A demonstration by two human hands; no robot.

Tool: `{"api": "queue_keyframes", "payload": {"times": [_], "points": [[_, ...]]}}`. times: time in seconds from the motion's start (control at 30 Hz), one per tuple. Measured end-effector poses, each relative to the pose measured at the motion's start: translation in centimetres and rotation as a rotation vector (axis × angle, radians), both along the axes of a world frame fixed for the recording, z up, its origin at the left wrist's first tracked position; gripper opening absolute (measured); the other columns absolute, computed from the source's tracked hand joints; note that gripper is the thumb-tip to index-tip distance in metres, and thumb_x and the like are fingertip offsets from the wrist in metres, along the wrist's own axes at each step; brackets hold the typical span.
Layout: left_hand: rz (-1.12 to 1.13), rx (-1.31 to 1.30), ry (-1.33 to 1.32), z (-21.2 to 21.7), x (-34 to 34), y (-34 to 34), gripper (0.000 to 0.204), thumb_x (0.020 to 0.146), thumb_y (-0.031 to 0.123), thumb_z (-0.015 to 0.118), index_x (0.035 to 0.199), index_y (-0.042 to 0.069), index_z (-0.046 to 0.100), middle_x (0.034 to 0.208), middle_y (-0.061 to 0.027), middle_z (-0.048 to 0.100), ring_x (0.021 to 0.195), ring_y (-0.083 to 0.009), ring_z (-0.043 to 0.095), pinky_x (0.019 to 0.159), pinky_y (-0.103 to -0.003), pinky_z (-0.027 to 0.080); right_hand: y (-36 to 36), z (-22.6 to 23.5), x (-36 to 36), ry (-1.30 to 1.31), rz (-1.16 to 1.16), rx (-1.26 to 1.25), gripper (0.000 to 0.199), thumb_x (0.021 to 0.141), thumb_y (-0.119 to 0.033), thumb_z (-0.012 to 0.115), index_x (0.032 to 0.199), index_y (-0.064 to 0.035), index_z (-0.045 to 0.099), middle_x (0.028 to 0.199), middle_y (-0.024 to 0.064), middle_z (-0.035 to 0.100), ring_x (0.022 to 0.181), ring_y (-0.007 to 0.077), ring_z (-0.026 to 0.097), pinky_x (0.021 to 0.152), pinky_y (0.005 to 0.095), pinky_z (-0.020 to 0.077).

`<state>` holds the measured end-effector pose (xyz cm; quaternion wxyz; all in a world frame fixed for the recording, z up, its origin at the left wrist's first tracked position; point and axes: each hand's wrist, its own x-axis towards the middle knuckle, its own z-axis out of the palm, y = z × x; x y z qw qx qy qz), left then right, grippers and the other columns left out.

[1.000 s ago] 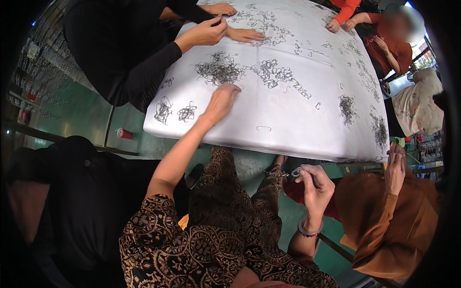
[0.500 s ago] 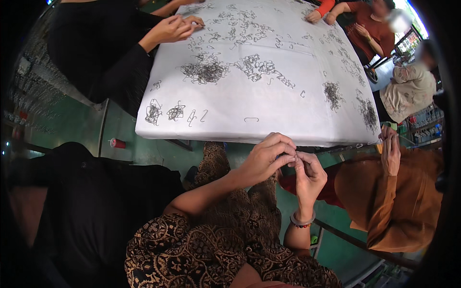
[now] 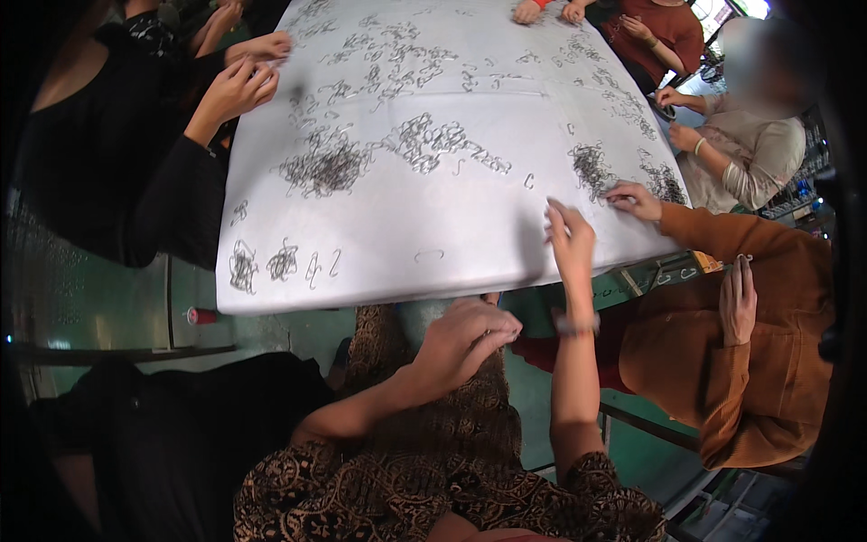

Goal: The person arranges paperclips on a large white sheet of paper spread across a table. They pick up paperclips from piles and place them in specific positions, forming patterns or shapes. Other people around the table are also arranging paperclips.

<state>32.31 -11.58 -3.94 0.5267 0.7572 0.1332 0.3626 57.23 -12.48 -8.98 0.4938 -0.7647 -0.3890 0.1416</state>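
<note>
My left hand (image 3: 471, 339) is just off the near edge of the white-covered table (image 3: 488, 230), thumb pressed against bent fingers. Whatever it pinches is too small to make out. Over the tabletop, my right hand (image 3: 571, 239) is stretched forward, slightly blurred, its fingers parted and no object visible in them. Closest to its fingertips lies a single bent wire hook (image 3: 529, 181). Another wire hook (image 3: 429, 256) rests alone near the front edge. Beyond them spread a loose cluster of wire hooks (image 3: 429, 144) and a denser, tangled pile of hooks (image 3: 330, 169).
Two small hook heaps (image 3: 242, 268) sit at the near left corner. On the right, a co-worker's hand (image 3: 635, 200) touches a dark hook pile (image 3: 590, 167). Another co-worker's hands (image 3: 239, 90) are at the left edge. A red cup (image 3: 200, 315) stands on the floor.
My hands were together at the table edge and have separated. The right went forward over the table; the left dropped back. The co-worker at right has reached onto the table.
</note>
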Motion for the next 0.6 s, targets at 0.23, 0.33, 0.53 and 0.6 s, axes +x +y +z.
{"api": "queue_keyframes", "payload": {"times": [0.23,0.33,0.53,0.6], "points": [[-0.047,0.055,0.055,-0.7,0.1,1.3,0.012,0.083,0.004,0.068,0.094,0.003,0.064,0.095,-0.0073,0.069,0.090,-0.0250,0.065,0.083,-0.037,0.048,9.2,-7.8,10.6,-0.457,0.235,-0.215,0.029,0.070,0.006,0.068,0.099,0.0014,0.069,0.096,0.0232,0.058,0.088,0.0401,0.061,0.081,0.0413,0.0513],[-0.051,0.065,0.094,-0.8,-0.2,1.6,0.011,0.084,0.002,0.067,0.094,0.003,0.063,0.096,-0.0078,0.070,0.092,-0.0235,0.066,0.084,-0.035,0.050,8.6,-8.9,10.7,-0.472,0.233,-0.160,0.014,0.069,0.005,0.068,0.083,0.0025,0.065,0.089,0.0207,0.058,0.084,0.0374,0.060,0.076,0.0422,0.0501],[-0.030,0.008,0.064,-1.2,0.0,0.9,0.012,0.083,0.001,0.068,0.094,0.003,0.064,0.092,-0.0098,0.068,0.087,-0.0251,0.066,0.079,-0.035,0.051,5.4,-5.2,5.2,-0.468,0.122,-0.084,0.005,0.086,-0.001,0.058,0.083,0.0018,0.056,0.078,0.0141,0.059,0.074,0.0279,0.060,0.068,0.0375,0.0479],[-0.022,0.010,0.047,-1.6,0.1,0.8,0.012,0.082,0.002,0.068,0.094,0.002,0.064,0.091,-0.0102,0.068,0.086,-0.0250,0.066,0.077,-0.033,0.052,2.6,-1.5,2.2,-0.136,0.187,-0.038,0.008,0.091,-0.004,0.054,0.085,0.0013,0.056,0.074,0.0109,0.058,0.071,0.0226,0.058,0.066,0.0335,0.0465]]}}
